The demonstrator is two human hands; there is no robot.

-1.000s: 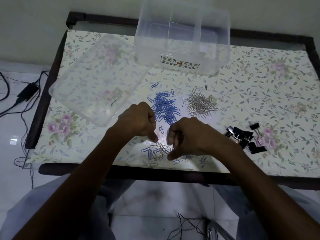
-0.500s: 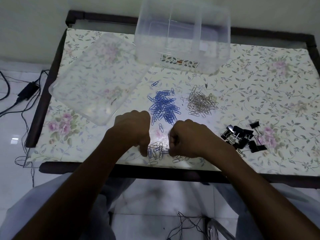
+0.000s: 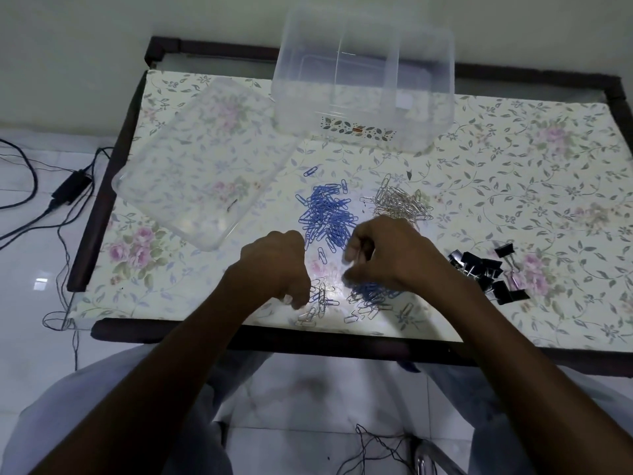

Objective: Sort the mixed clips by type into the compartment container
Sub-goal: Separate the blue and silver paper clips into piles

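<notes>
a person's two bare hands work over a small mixed heap of clips [image 3: 346, 301] at the near edge of a floral-covered table [image 3: 513, 186]. the left hand [image 3: 277, 265] is curled knuckles-up with its fingertips [image 3: 297, 303] pressed down among silver paper clips; whether they pinch one cannot be told. the right hand [image 3: 394, 258] hovers just above a bunch of blue clips, thumb and fingers loosely bent and apart, nothing visibly clamped. farther from the person lie three sorted groups: a blue paper clip pile [image 3: 327, 217], a silver paper clip pile [image 3: 400, 202] just beside it, and black binder clips [image 3: 486, 274] well apart to the right. the clear compartment container [image 3: 364, 87] stands at the far side of the table and appears to hold no clips, its lid [image 3: 195, 159] lying flat to the left. the paper clips look light, thin and springy, likely to snag on one another and slide on the glossy cover, so each is probably best pinched across its flat loop or dragged to the edge of the heap first; the binder clips look stiffer and could be taken by their black bodies or wire handles.
</notes>
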